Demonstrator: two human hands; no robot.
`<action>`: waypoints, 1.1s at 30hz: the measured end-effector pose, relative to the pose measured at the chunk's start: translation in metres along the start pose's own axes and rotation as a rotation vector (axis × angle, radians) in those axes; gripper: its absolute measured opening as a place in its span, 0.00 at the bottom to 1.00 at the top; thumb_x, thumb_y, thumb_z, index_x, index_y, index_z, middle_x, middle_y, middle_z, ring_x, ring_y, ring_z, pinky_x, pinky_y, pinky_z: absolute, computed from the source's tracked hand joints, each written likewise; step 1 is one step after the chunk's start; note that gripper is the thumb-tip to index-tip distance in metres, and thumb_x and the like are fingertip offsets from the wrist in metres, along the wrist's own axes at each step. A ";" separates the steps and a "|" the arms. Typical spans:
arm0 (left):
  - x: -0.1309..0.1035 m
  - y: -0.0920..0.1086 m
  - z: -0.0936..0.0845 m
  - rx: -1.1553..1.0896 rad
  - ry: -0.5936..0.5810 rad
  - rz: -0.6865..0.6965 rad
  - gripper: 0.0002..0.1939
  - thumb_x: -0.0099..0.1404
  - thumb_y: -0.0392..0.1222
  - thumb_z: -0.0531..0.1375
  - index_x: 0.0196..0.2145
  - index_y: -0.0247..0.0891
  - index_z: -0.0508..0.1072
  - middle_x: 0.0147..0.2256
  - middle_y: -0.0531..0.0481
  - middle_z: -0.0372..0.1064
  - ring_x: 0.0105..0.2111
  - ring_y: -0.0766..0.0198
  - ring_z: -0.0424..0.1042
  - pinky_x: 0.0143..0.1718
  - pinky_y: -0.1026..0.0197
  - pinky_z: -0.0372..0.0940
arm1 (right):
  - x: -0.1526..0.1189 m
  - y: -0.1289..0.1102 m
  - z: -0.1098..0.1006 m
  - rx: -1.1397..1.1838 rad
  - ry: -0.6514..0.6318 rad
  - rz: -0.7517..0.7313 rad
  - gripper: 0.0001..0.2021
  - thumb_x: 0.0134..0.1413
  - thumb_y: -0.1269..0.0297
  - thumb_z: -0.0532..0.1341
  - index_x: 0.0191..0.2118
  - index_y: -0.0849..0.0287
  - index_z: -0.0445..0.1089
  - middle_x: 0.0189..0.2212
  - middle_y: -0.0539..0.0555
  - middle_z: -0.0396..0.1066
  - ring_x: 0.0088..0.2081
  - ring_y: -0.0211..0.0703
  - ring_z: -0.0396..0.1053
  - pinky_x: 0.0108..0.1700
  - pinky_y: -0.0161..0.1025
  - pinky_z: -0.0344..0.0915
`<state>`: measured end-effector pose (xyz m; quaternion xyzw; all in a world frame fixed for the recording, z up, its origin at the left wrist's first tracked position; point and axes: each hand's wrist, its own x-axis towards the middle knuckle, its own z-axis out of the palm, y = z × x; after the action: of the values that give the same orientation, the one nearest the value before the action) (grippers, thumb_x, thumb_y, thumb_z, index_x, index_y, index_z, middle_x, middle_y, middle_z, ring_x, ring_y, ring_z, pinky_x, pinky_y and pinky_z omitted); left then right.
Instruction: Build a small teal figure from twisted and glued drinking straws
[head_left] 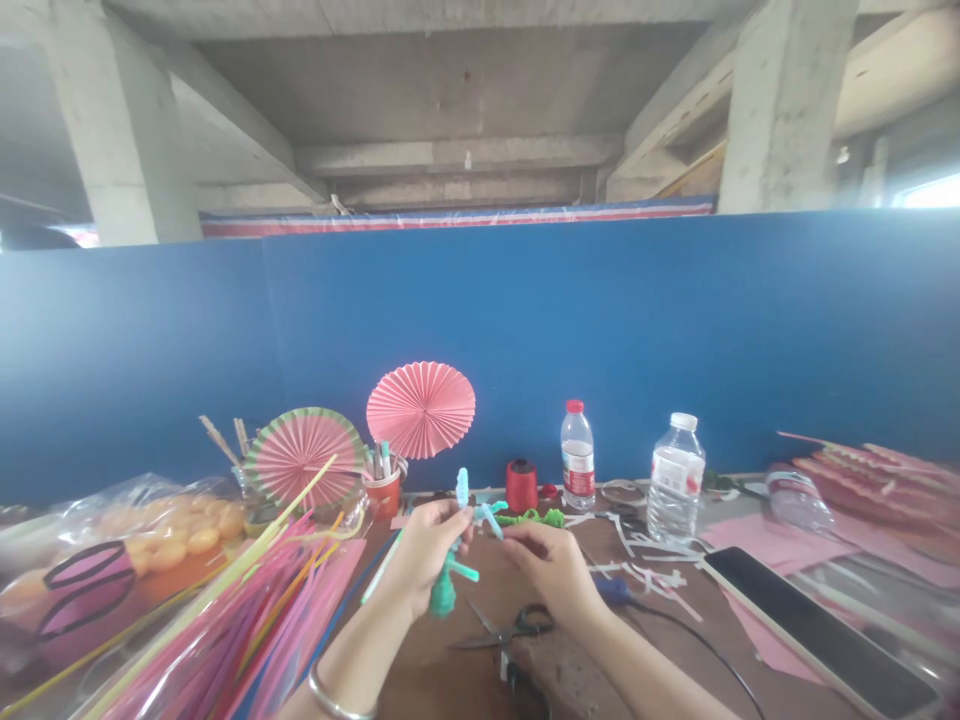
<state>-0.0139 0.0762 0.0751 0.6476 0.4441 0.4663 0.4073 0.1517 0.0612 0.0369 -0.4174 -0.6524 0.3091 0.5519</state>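
Above the middle of the table, my left hand (429,555) is closed on a green and light-blue plastic figure (442,595) with short tube-like arms and a knotted top and bottom. The fingers cover its middle. Close by on the right, my right hand (551,565) pinches the end of a light-blue strip (491,520) that sticks out from the figure. Below the hands lie scissors (499,637) with dark handles, blades apart. Behind my right hand rests a bright green knotted piece (551,517).
Long coloured plastic strips (247,610) fill the left side. Pink paper fans (421,410), a red thread spool (522,487) and water bottles (676,480) stand along the blue partition (600,330). A phone (810,625), pink paper and a dark cable lie at right.
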 end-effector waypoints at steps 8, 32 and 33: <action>-0.007 0.010 -0.008 0.124 -0.420 -0.029 0.12 0.51 0.45 0.58 0.18 0.34 0.66 0.15 0.55 0.61 0.16 0.70 0.60 0.20 0.67 0.54 | 0.016 0.017 -0.010 0.113 -0.064 0.223 0.09 0.35 0.61 0.64 0.20 0.62 0.66 0.10 0.43 0.59 0.12 0.30 0.54 0.15 0.28 0.49; 0.004 -0.010 -0.003 0.139 -0.072 -0.021 0.15 0.53 0.48 0.55 0.18 0.34 0.66 0.16 0.53 0.63 0.17 0.67 0.62 0.21 0.64 0.56 | -0.009 -0.010 -0.005 -0.380 -0.076 -0.587 0.12 0.48 0.75 0.53 0.37 0.57 0.69 0.33 0.54 0.70 0.37 0.46 0.62 0.42 0.43 0.57; 0.004 -0.010 -0.002 0.086 -0.067 -0.027 0.15 0.54 0.48 0.55 0.20 0.34 0.66 0.18 0.53 0.63 0.18 0.68 0.62 0.21 0.65 0.57 | -0.009 -0.005 -0.003 -0.306 -0.075 -0.580 0.13 0.48 0.75 0.53 0.38 0.57 0.69 0.34 0.55 0.69 0.38 0.46 0.62 0.42 0.43 0.58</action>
<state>-0.0173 0.0827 0.0675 0.6737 0.4586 0.4194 0.4000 0.1540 0.0504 0.0376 -0.2805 -0.8029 0.0525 0.5234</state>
